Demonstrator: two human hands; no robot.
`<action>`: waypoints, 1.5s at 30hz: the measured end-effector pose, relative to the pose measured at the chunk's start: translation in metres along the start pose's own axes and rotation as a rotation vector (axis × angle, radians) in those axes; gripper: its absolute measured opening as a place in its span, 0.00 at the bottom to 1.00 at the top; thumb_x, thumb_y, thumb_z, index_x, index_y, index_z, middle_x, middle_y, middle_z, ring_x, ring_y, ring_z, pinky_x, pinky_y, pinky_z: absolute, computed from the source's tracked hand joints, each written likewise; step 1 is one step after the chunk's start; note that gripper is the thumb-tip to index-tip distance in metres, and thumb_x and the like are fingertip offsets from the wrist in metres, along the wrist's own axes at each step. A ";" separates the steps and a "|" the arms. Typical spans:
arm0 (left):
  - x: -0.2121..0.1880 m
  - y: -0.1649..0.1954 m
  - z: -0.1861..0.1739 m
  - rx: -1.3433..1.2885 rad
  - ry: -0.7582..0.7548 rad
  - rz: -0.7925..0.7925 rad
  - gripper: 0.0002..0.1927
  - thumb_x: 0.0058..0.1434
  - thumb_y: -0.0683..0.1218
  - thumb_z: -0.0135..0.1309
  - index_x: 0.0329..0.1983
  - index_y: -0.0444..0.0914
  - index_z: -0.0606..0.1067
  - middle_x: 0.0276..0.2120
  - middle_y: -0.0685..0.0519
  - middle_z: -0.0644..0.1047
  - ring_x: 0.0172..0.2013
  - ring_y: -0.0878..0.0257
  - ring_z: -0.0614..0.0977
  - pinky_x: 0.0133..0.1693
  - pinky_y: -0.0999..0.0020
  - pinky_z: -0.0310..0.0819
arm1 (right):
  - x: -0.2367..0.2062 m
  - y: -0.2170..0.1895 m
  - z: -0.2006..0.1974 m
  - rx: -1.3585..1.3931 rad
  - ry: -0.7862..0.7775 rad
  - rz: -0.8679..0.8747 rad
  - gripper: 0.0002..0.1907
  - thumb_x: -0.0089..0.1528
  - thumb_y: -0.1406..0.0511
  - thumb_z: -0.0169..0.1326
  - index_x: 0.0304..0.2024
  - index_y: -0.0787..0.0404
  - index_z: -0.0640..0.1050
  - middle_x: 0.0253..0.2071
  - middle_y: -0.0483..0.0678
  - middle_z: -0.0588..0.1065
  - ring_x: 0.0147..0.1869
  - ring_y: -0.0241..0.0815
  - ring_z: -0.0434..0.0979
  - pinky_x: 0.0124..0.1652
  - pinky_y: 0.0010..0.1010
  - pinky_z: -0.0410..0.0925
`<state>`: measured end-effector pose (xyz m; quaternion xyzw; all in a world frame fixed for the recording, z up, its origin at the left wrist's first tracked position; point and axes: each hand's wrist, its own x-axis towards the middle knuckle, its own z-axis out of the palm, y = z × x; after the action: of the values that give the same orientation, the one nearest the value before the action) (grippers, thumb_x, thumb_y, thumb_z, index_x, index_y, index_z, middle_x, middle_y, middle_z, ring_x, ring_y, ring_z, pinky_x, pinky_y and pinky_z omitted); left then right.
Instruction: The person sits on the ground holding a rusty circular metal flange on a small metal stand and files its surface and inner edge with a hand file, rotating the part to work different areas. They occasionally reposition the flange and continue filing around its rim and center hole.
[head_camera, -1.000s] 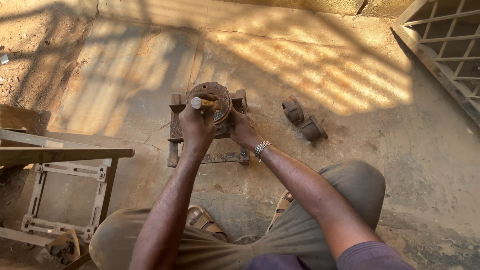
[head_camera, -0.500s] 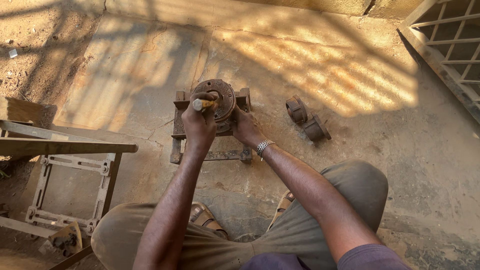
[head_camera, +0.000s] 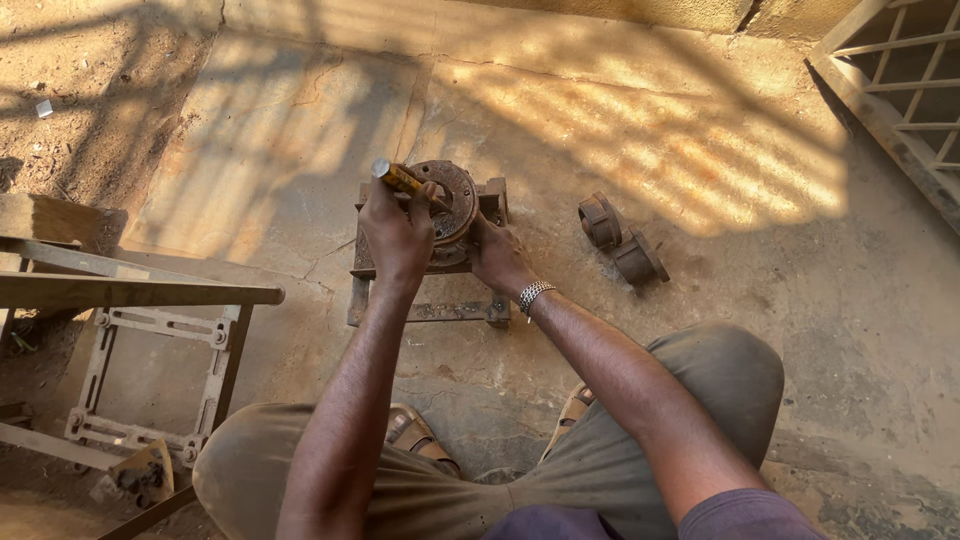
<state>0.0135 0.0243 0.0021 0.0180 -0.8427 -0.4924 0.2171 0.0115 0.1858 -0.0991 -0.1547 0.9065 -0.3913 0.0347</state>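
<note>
A rusty round metal part (head_camera: 452, 190) sits on a rusty metal frame (head_camera: 425, 290) on the concrete floor in front of me. My left hand (head_camera: 398, 228) is closed around a yellow-handled tool (head_camera: 396, 178), its tip resting on the round part. My right hand (head_camera: 497, 252), with a metal bracelet at the wrist, presses against the right side of the round part and the frame. Whether its fingers close around anything is hidden.
Two rusty ring-shaped pieces (head_camera: 620, 238) lie on the floor to the right. A metal bracket frame (head_camera: 160, 375) and wooden boards (head_camera: 130, 290) stand at the left. A metal grille (head_camera: 900, 80) is at the upper right. My knees and sandals fill the bottom.
My left hand has tilted the yellow-handled tool over to the left, so its handle end now points up-left. The right hand stays against the round part.
</note>
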 end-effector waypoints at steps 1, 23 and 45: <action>0.001 -0.001 0.003 -0.052 0.051 0.033 0.12 0.71 0.43 0.58 0.51 0.35 0.69 0.39 0.46 0.83 0.39 0.58 0.89 0.40 0.65 0.90 | 0.000 0.000 -0.001 -0.006 0.018 -0.014 0.39 0.62 0.69 0.55 0.72 0.49 0.54 0.34 0.49 0.81 0.29 0.45 0.81 0.34 0.37 0.76; -0.003 0.013 -0.004 -0.062 -0.085 0.219 0.09 0.65 0.39 0.63 0.46 0.36 0.76 0.41 0.47 0.82 0.42 0.58 0.87 0.44 0.66 0.89 | 0.000 -0.006 -0.004 0.009 -0.097 0.115 0.36 0.67 0.66 0.50 0.74 0.43 0.52 0.43 0.48 0.81 0.33 0.47 0.83 0.33 0.39 0.79; -0.006 0.027 -0.006 0.041 -0.146 0.291 0.09 0.66 0.42 0.63 0.43 0.36 0.74 0.40 0.47 0.79 0.39 0.59 0.85 0.40 0.65 0.88 | -0.002 -0.010 -0.008 0.028 -0.005 -0.001 0.29 0.68 0.62 0.52 0.69 0.44 0.58 0.39 0.47 0.81 0.32 0.45 0.82 0.32 0.38 0.76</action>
<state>0.0265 0.0349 0.0254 -0.1358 -0.8598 -0.4384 0.2238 0.0149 0.1857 -0.0862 -0.1557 0.9008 -0.4035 0.0389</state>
